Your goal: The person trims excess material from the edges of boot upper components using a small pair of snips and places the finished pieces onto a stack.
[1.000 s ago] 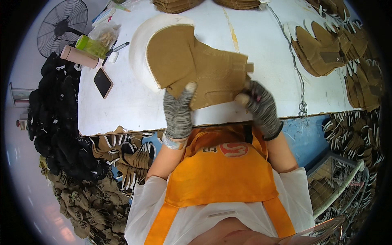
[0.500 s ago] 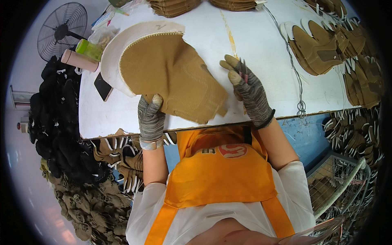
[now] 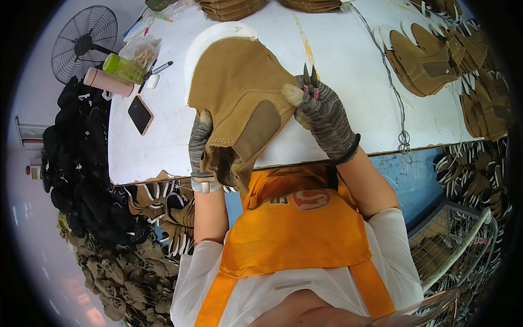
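A: Largest item?
B: See the broad white-topped table (image 3: 158,158), directly in front of the body. At its left side, note a tall heap of soft black pieces (image 3: 76,158).

A: Next in size?
B: An orange bib apron (image 3: 294,234), worn over a white short-sleeved shirt. Beyond the table's far-left corner — a round, dark wire-caged fan (image 3: 83,44).

A: Location of the workpiece?
B: Between both hands, raised over the table's near edge. Identify as a brown boot-shaped upper (image 3: 234,76) with stitched seams, a darker side panel and a white band along the curved far-left edge. Tilted, with the open end toward the body.

A: State of the hands?
B: Left hand (image 3: 198,144), in a grey knitted glove: gripping the upper's left edge, thumb in front. Right hand (image 3: 327,117), gloved alike: thumb against the upper's right edge, closed also around a small tool.

A: Remaining items, in descending order?
B: Pale pink cylindrical tumbler (image 3: 106,82), just beside a yellow-green jar (image 3: 125,68). Nearby, a flat black phone (image 3: 140,115). Lastly, dark-bladed snips with pink handles (image 3: 306,76) — in the right hand, pointing away from the body.
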A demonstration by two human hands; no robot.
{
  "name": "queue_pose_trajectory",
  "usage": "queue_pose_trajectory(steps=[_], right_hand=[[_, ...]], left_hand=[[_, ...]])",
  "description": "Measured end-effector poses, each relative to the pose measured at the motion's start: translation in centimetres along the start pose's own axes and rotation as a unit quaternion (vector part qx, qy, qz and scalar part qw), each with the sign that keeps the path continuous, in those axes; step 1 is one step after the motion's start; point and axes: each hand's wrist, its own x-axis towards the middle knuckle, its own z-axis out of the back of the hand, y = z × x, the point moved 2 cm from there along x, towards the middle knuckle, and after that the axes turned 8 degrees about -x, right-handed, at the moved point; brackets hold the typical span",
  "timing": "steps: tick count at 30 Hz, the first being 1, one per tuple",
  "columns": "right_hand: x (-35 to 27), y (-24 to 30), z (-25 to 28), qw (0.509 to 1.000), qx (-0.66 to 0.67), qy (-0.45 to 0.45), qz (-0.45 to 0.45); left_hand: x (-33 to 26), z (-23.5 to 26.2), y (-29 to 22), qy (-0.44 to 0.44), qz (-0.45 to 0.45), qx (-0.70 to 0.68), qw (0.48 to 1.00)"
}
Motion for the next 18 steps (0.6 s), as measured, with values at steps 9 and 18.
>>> queue_pose_trajectory(steps=[9,18], right_hand=[[-0.9,-0.4,0.6,0.995,-0.084,0.002,0.053],[-1.5,0.2,0.4,0.995,-0.095,0.025,0.029]], left_hand=[[0.7,1.2,0.2,-0.031,-0.004,-0.037,0.999],[0.6,-0.1,-0.2,-0.016,-0.017,-0.041,0.999]])
